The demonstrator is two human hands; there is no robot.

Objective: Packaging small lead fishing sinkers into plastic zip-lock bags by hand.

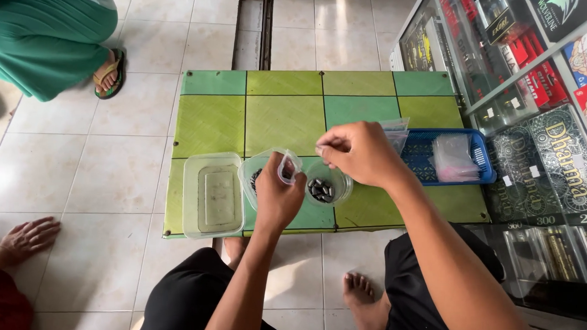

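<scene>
Roughly mid-run, judging by how things lie. Left hand (276, 197) pinches a small clear bag (288, 166) open at its mouth; right hand (358, 153) is closed to a narrow pinch just beside that mouth — whether it holds a piece is too small to tell. Small dark pieces (319, 189) sit in a round clear cup (341, 186) under the hands, so stock is left. Blue basket (423, 155) on the right holds a pile of clear bags (454, 158). Rectangular clear tub (211, 195) at left looks empty, all on the green table (285, 113).
</scene>
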